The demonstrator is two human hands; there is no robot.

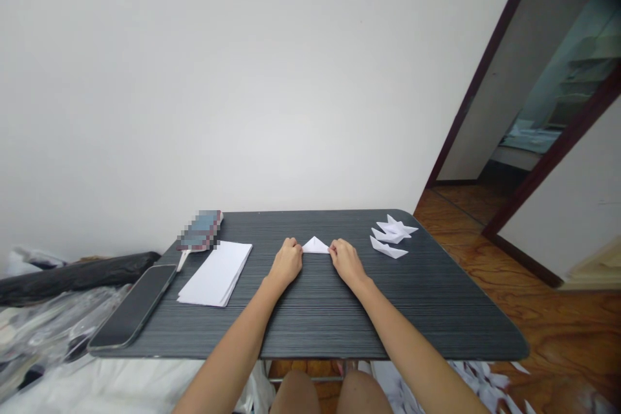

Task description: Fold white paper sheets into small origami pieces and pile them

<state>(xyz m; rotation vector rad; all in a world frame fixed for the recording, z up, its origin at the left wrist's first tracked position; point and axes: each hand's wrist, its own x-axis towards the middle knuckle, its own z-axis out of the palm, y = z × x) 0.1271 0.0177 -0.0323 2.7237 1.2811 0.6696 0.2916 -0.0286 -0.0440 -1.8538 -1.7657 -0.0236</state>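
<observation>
A small white paper boat (315, 245) stands between my hands in the middle of the dark table, its peak pointing up and away from me. My left hand (290, 259) pinches its left end, fingers curled closed. At the opposite end, my right hand (345, 259) grips the right tip between thumb and fingers. Several finished-looking folded paper boats (392, 233) lie in a loose group at the table's far right. To the left of my hands is a stack of white paper sheets (216, 273).
A phone (134, 306) lies at the table's left edge, with a blurred packet (201, 231) behind it. The dark table (427, 310) meets a white wall (310, 77). Plastic-wrapped items (72, 323) are heaped at left; white paper pieces (485, 383) lie on the floor at right.
</observation>
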